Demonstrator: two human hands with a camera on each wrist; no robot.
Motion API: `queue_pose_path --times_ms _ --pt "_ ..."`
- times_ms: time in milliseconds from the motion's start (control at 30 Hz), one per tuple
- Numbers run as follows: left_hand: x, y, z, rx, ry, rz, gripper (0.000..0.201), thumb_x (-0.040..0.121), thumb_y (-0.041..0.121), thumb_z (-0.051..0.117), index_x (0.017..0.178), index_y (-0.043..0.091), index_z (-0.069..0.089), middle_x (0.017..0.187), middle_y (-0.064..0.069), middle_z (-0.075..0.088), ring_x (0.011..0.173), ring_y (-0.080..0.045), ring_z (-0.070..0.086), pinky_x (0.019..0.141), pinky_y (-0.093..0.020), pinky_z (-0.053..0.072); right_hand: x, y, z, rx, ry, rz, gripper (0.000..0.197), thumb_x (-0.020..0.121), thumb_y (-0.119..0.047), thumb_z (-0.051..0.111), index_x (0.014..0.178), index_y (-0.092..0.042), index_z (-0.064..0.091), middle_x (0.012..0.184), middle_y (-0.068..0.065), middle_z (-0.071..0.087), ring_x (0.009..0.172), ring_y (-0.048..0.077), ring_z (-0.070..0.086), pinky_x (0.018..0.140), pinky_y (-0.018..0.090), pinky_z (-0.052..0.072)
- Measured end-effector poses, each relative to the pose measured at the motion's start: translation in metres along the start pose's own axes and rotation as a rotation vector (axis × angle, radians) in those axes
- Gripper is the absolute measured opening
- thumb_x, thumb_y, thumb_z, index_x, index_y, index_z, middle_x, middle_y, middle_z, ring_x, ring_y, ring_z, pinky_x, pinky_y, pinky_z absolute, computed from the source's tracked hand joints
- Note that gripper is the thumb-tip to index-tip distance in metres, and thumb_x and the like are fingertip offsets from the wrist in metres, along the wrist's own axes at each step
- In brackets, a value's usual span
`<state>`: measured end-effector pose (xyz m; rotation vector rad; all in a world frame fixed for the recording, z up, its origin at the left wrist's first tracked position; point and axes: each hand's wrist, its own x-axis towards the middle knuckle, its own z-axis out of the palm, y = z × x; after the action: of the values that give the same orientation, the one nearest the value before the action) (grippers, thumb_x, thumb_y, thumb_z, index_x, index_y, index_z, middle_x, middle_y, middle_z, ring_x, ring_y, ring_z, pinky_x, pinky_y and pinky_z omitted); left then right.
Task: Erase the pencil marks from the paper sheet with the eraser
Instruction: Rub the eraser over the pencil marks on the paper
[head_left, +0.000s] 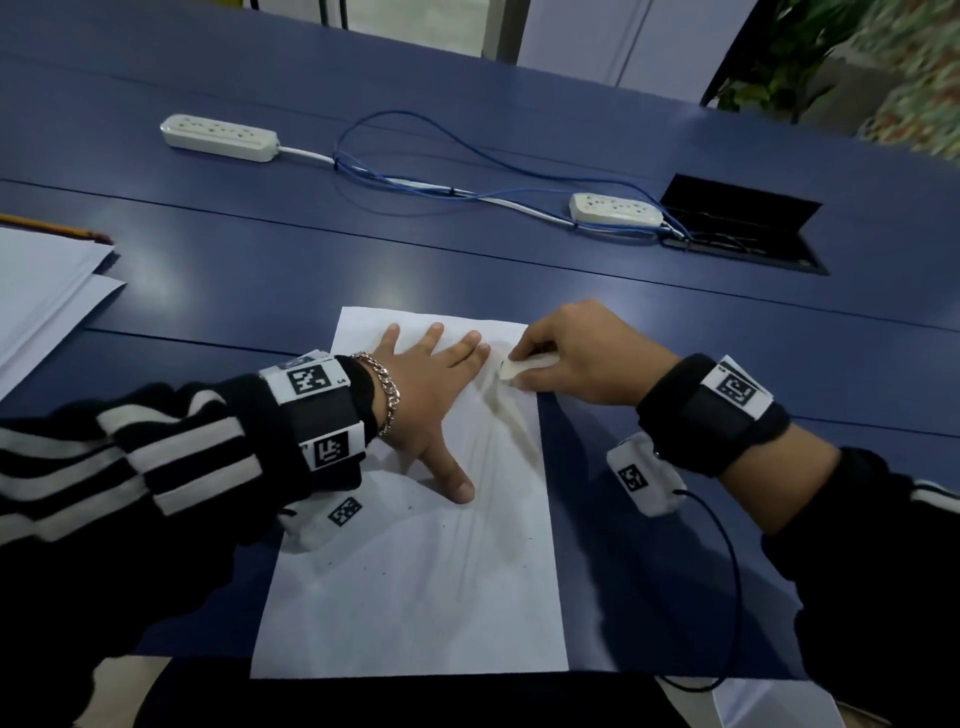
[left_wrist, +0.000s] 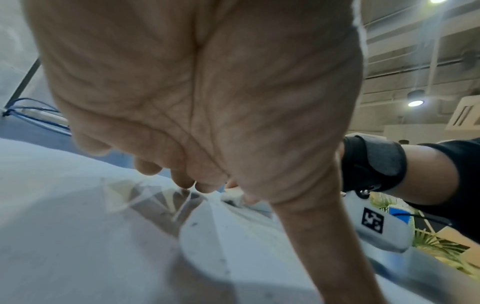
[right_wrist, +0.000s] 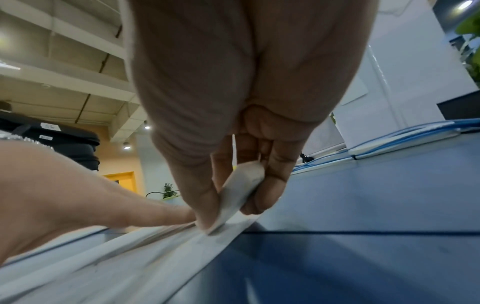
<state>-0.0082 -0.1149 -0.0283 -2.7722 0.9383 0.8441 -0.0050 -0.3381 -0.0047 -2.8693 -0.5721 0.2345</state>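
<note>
A white paper sheet lies on the blue table in front of me, with faint grey pencil marks and smudges running down its right half. My left hand lies flat on the sheet's upper part, fingers spread straight, thumb stretched toward me. My right hand pinches a white eraser between thumb and fingers and presses its tip onto the paper near the top right corner, just beside the left fingertips. In the right wrist view the eraser touches the paper close to its right edge.
A stack of white sheets with a yellow pencil lies at the far left. Two white power strips and blue cables lie further back, next to an open cable hatch. Dark eraser crumbs dot the sheet.
</note>
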Motion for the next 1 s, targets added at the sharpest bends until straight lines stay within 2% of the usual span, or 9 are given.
queue_pose_path --times_ms 100,233,333,400,500,633,733,800,1000 --pt "0.000 0.013 0.004 -0.091 0.021 0.020 0.157 0.055 0.092 0.071 0.162 0.023 -0.021 0.170 0.008 -0.025 0.158 -0.028 -0.019 0.125 -0.062 -0.003 0.000 -0.007 0.004 -0.050 0.029 -0.009 0.028 0.084 -0.042 0.071 0.104 -0.023 0.076 0.099 -0.008 0.074 0.084 0.006 0.058 0.077 0.022 0.044" --pt "0.002 0.021 0.007 -0.084 0.037 -0.026 0.155 0.056 0.094 0.068 0.162 0.023 -0.020 0.170 0.007 -0.025 0.158 -0.029 -0.018 0.124 -0.066 -0.002 -0.015 -0.032 0.011 -0.211 0.029 -0.067 0.019 0.088 -0.032 0.061 0.095 -0.015 0.065 0.091 0.005 0.063 0.084 0.030 0.061 0.073 0.043 0.053" --pt "0.003 0.023 0.005 -0.035 0.033 -0.046 0.157 0.053 0.097 0.066 0.162 0.023 -0.021 0.170 0.006 -0.026 0.158 -0.030 -0.018 0.123 -0.068 -0.003 -0.036 -0.048 0.013 -0.250 -0.039 -0.244 0.011 0.082 -0.021 0.066 0.091 -0.013 0.068 0.084 0.006 0.063 0.071 0.028 0.061 0.062 0.039 0.052" --pt "0.003 0.023 0.004 -0.020 0.023 -0.050 0.159 0.052 0.099 0.063 0.162 0.021 -0.022 0.170 0.006 -0.027 0.158 -0.030 -0.017 0.123 -0.069 -0.001 -0.035 -0.045 0.005 -0.219 -0.148 -0.234 0.021 0.081 -0.037 0.063 0.090 -0.020 0.072 0.085 -0.001 0.066 0.075 0.022 0.060 0.070 0.037 0.052" --pt "0.005 0.022 0.005 -0.005 0.023 -0.055 0.159 0.051 0.102 0.058 0.161 0.020 -0.025 0.170 0.006 -0.028 0.158 -0.030 -0.016 0.122 -0.070 0.000 -0.015 -0.029 -0.003 -0.184 -0.090 -0.130 0.032 0.084 -0.050 0.063 0.096 -0.021 0.072 0.090 -0.002 0.068 0.084 0.024 0.061 0.078 0.035 0.049" --pt "0.006 0.020 0.006 0.002 0.016 -0.062 0.160 0.049 0.103 0.057 0.161 0.023 -0.023 0.169 0.007 -0.028 0.158 -0.029 -0.017 0.121 -0.072 -0.001 -0.024 -0.041 0.009 -0.210 0.026 -0.189 0.015 0.082 -0.027 0.068 0.092 -0.016 0.067 0.090 0.005 0.063 0.081 0.029 0.062 0.070 0.037 0.052" --pt "0.008 0.019 0.006 -0.008 0.016 -0.067 0.163 0.045 0.103 0.060 0.162 0.024 -0.022 0.169 0.009 -0.027 0.158 -0.028 -0.017 0.120 -0.073 -0.002 -0.039 -0.046 0.012 -0.213 -0.093 -0.280 0.016 0.082 -0.030 0.067 0.095 -0.022 0.072 0.093 -0.002 0.065 0.079 0.021 0.061 0.070 0.035 0.054" --pt "0.008 0.019 0.007 -0.002 0.027 -0.050 0.164 0.045 0.104 0.058 0.161 0.022 -0.023 0.170 0.008 -0.027 0.159 -0.029 -0.016 0.121 -0.071 -0.003 -0.038 -0.040 0.006 -0.161 -0.100 -0.230 0.023 0.083 -0.037 0.065 0.102 -0.028 0.074 0.095 -0.005 0.066 0.085 0.019 0.062 0.077 0.039 0.054" --pt "-0.016 -0.013 0.006 -0.161 0.116 0.019 0.149 0.060 0.095 0.059 0.161 0.024 -0.025 0.167 0.006 -0.032 0.156 -0.022 -0.026 0.128 -0.052 -0.006 -0.074 -0.021 -0.018 0.226 0.299 0.114 0.025 0.093 -0.051 0.067 0.108 -0.032 0.074 0.097 -0.019 0.073 0.094 0.002 0.067 0.087 0.033 0.053"
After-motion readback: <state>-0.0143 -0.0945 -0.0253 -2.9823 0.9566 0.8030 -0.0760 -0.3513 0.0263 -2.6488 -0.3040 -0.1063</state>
